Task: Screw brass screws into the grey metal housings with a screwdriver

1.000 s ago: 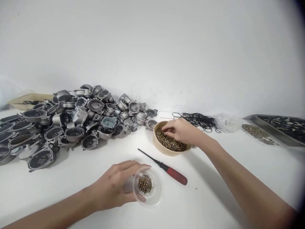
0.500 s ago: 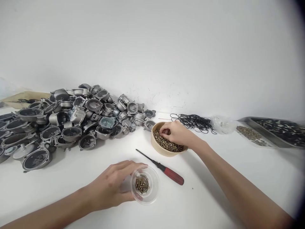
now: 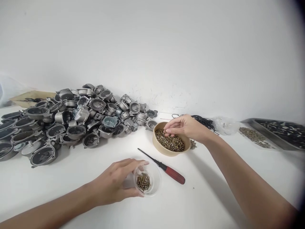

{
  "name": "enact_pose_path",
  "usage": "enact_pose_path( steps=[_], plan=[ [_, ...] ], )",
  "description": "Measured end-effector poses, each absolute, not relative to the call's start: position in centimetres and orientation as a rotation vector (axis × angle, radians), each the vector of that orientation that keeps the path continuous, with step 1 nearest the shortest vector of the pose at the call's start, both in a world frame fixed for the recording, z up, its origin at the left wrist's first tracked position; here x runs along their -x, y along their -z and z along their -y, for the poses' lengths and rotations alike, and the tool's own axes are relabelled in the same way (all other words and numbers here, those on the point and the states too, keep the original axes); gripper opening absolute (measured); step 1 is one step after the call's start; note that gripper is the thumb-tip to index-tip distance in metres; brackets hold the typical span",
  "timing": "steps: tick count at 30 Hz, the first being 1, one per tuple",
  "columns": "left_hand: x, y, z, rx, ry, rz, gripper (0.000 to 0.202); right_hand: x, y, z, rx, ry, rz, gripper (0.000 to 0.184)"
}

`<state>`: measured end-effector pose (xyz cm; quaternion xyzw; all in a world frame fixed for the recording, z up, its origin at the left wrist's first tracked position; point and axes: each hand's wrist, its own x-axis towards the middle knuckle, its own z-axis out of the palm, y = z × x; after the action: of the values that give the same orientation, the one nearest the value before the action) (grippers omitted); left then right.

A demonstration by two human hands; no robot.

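Observation:
My left hand (image 3: pixel 116 181) grips a small clear plastic cup (image 3: pixel 156 183) by its side, thumb and fingers around it. Several brass-coloured screws (image 3: pixel 143 182) lie in the bottom of this cup, which is tilted a little toward me. Farther back stands a tan bowl (image 3: pixel 164 150) filled with the same kind of screws (image 3: pixel 175 143). Over that bowl my right hand (image 3: pixel 187 128) is closed in a pinch, with what looks like a screw at the fingertips. Between the cup and the bowl lies a screwdriver (image 3: pixel 173 174) with a red and black handle.
A large heap of grey metal housings (image 3: pixel 95 122) covers the left side of the table. Along the wall at right are black rubber rings (image 3: pixel 204 122), a clear plastic bag (image 3: pixel 225 125), small metal parts (image 3: pixel 254 137) and a metal tray (image 3: pixel 283 140) of dark pieces.
My right hand has lifted from among the screws, its fingers now pinched just above them. My left hand still holds the cup; the view has shifted slightly.

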<state>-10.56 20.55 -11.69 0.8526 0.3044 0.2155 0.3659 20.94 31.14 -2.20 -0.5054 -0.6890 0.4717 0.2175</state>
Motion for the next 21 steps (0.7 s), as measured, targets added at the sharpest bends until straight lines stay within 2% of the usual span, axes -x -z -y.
enact_pose_path(
  steps=[4,11,18,21],
  plan=[
    [10.6,11.7,-20.6,-2.183,-0.544,-0.778,0.073,-20.9,2.1,-31.0,1.376,-1.349,1.888,0.028],
    [10.6,11.7,-20.6,-2.205,-0.559,-0.776,0.072,-21.8,2.2,-31.8,1.577,-1.163,1.944,0.026],
    [10.6,11.7,-20.4,-2.226,-0.555,-0.815,0.071,-27.1,-1.3,-30.8,1.885,-0.88,2.02,0.03],
    [10.6,11.8,-20.4,-2.231,-0.557,-0.821,0.071,-29.2,-2.1,-30.2,2.041,-0.791,2.039,0.025]
  ],
)
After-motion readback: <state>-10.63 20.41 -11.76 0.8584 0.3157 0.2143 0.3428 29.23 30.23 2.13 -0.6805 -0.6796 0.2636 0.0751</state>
